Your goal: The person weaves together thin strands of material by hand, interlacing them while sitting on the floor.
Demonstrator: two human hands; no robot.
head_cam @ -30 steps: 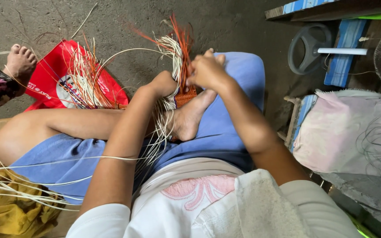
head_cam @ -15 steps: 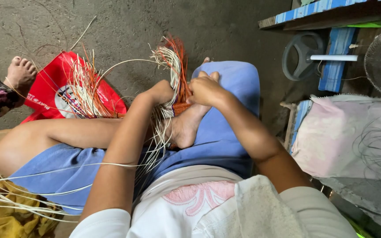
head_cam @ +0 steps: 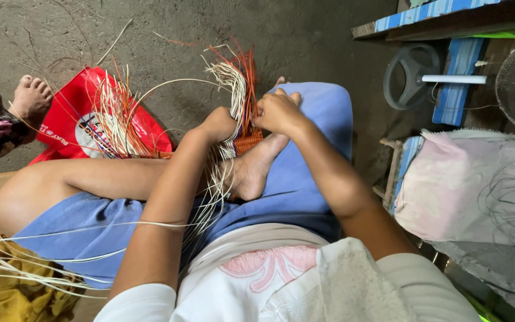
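Two hands meet over the crossed legs: the left hand (head_cam: 220, 124) is curled around a bundle of pale strips (head_cam: 229, 89), and the right hand (head_cam: 278, 112) pinches them just above the small orange woven piece (head_cam: 247, 143) resting on the foot (head_cam: 256, 170). Light, springy and thin, the strips likely kink easily, so gripping close to the weave looks best. Beyond lies a red bag (head_cam: 73, 122).

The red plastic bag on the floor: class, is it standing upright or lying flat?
Lying flat. The red plastic bag is spread on the concrete floor, with loose weaving strips lying across it.
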